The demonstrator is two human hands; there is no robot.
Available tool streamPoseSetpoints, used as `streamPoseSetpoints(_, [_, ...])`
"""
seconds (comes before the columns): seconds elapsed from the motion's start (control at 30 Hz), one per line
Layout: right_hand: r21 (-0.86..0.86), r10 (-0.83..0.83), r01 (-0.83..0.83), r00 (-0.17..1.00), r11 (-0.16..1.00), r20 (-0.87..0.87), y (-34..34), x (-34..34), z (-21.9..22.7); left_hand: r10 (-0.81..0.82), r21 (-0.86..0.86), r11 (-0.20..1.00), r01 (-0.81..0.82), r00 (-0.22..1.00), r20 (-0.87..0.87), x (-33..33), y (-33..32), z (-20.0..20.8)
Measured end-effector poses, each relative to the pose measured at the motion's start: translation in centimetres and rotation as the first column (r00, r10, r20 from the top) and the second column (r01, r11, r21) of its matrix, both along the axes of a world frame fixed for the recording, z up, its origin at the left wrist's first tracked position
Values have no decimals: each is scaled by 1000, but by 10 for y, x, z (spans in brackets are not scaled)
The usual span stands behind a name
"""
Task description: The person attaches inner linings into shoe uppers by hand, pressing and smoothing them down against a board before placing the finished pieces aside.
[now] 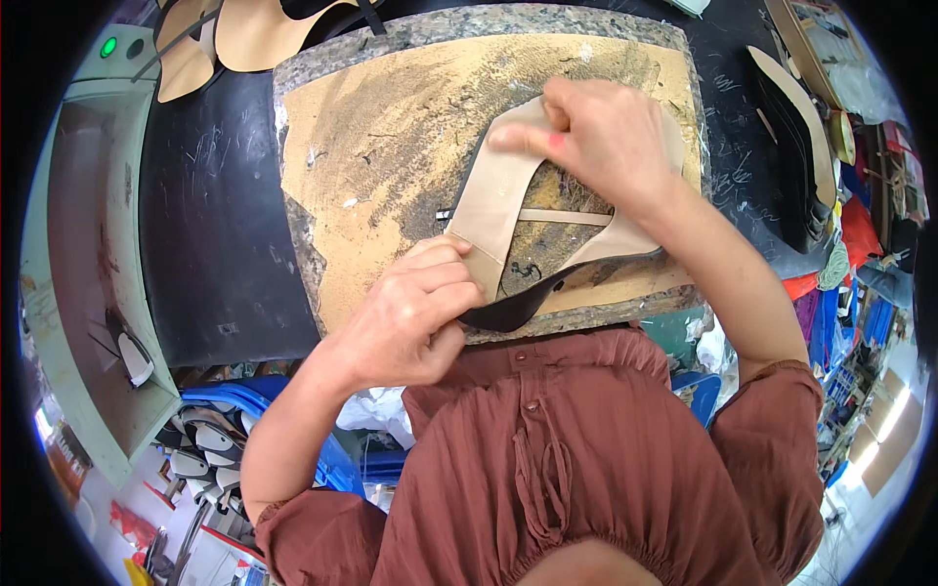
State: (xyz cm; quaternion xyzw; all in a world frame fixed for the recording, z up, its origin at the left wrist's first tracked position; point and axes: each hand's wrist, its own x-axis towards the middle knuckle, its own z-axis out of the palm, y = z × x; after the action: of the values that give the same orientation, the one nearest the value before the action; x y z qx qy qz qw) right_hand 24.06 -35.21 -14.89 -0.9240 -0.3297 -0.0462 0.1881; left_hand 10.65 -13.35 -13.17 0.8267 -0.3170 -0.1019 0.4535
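A shoe upper (489,200) with a beige lining and a black outer side lies lining up, bent into an open loop. A thin beige strap (565,216) crosses its gap. My left hand (405,308) pinches the upper's near left end, close to a seam, fingertips on the lining. At its far curve is my right hand (611,146), with fingers curled over the edge and the slightly blurred thumb on the lining. Part of the far right side is hidden under that hand. Beneath is a worn tan board (362,195), stained dark.
The board rests on a speckled stone slab (469,20) on a black table (215,244). More beige-lined shoe pieces (254,37) lie at the far left, and a stack of uppers (801,137) at the right. A pale green metal cabinet (54,264) stands left.
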Motion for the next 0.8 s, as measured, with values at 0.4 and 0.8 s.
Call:
streamPoseSetpoints(0.4, [330,-231,113,910,937,344,-53,5,14,-39,341,933,-113,912,409,3,-14,49])
streamPoseSetpoints(0.8, [-254,101,-52,977,966,186,-88,-37,7,-278,627,779,-17,886,371,-13,-19,52])
